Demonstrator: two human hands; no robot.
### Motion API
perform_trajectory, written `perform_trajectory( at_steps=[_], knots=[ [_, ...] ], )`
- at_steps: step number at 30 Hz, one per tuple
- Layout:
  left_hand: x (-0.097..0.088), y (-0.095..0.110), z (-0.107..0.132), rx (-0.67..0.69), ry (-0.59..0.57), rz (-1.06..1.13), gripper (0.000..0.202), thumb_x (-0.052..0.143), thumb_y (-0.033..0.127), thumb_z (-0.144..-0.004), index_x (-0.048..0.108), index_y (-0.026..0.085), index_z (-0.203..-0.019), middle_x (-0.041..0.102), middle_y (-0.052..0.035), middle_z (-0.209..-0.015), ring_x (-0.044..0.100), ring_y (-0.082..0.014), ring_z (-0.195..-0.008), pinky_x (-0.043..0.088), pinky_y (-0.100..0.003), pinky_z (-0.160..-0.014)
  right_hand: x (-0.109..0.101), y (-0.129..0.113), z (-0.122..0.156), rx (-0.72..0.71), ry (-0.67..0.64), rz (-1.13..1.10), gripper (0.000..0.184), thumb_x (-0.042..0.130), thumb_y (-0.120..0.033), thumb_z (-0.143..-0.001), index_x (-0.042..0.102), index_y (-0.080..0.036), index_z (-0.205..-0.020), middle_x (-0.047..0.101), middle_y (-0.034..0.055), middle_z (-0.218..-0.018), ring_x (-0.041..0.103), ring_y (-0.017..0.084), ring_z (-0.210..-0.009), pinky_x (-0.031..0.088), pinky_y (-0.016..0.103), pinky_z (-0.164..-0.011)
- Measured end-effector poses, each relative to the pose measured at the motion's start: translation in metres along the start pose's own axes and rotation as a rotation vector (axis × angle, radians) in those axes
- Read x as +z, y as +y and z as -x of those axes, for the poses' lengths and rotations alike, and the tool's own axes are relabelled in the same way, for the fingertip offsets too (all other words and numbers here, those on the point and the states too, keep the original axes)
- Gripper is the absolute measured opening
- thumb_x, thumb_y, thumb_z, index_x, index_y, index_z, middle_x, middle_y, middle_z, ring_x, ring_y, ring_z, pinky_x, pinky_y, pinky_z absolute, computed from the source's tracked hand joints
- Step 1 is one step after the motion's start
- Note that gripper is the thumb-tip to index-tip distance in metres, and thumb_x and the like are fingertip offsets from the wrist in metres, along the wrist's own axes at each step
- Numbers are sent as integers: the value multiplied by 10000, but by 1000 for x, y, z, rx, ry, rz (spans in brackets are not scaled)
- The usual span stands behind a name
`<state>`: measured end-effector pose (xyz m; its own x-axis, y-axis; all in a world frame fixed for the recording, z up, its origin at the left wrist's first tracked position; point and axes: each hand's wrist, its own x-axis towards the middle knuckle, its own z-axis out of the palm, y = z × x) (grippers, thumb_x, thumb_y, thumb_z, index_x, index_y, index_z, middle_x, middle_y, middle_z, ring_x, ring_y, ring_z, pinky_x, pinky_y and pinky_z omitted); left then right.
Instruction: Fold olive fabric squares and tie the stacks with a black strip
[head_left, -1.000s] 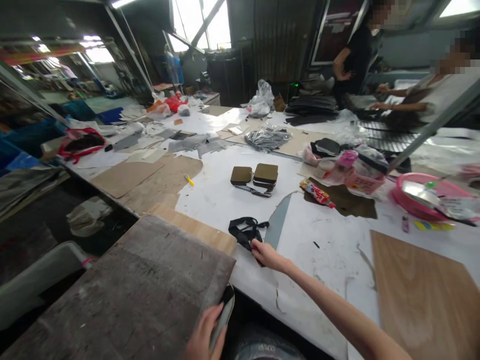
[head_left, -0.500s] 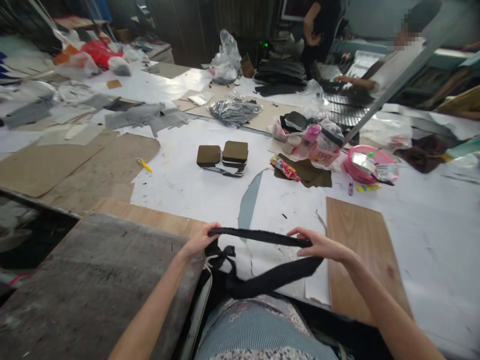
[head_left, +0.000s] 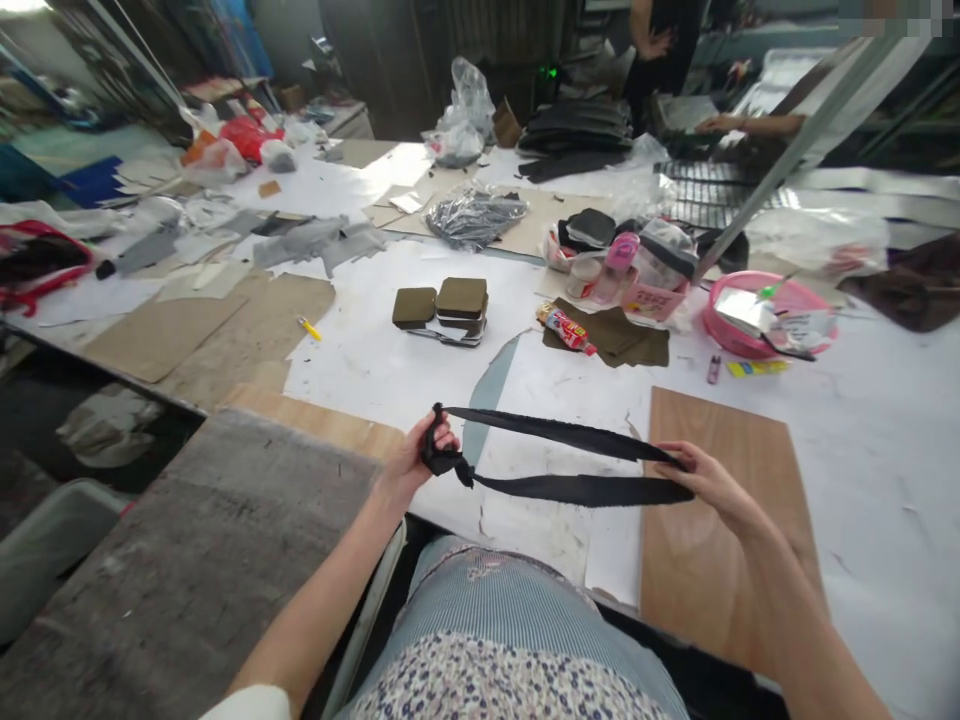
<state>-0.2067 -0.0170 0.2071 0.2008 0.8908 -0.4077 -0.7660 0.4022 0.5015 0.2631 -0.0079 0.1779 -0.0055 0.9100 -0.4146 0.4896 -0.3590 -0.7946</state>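
Note:
A loop of black cloth strip point(head_left: 585, 490) is stretched between my two hands above the front of the white-covered table. My left hand point(head_left: 421, 455) is closed round the knotted, bunched end, with a small knot hanging just right of the fingers. At the other end my right hand point(head_left: 701, 475) grips the bend of the loop, fingers partly hidden behind the cloth. The two runs of the strip lie apart, one above the other. Farther back, two stacks of olive-brown squarish pieces point(head_left: 461, 298) sit on the white paper.
A grey board point(head_left: 247, 520) lies at left and a wooden board point(head_left: 720, 540) at right. Beyond are a yellow cutter point(head_left: 309, 328), a red-labelled tube point(head_left: 566, 328) on olive cloth, and a pink basket point(head_left: 720, 335). A metal pole point(head_left: 780, 165) slants at right. People are behind the table.
My right hand has moved right, pulling the loop longer and tauter. My left hand now clasps the knotted end, and the lower run has lifted off my lap. The view has shifted slightly.

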Motion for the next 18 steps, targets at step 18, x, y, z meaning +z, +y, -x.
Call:
perform_trajectory(
  at_steps=[18],
  knots=[
    [46, -77, 12, -30, 280, 260, 342, 395, 324, -993, 643, 90, -1003, 704, -112, -989, 674, -180, -974, 529, -332, -941, 234, -84, 56, -196, -210, -445, 344, 599, -457, -848, 530, -197, -1063, 682, 53, -897, 682, 194, -710, 545, 334, -658]
  ],
)
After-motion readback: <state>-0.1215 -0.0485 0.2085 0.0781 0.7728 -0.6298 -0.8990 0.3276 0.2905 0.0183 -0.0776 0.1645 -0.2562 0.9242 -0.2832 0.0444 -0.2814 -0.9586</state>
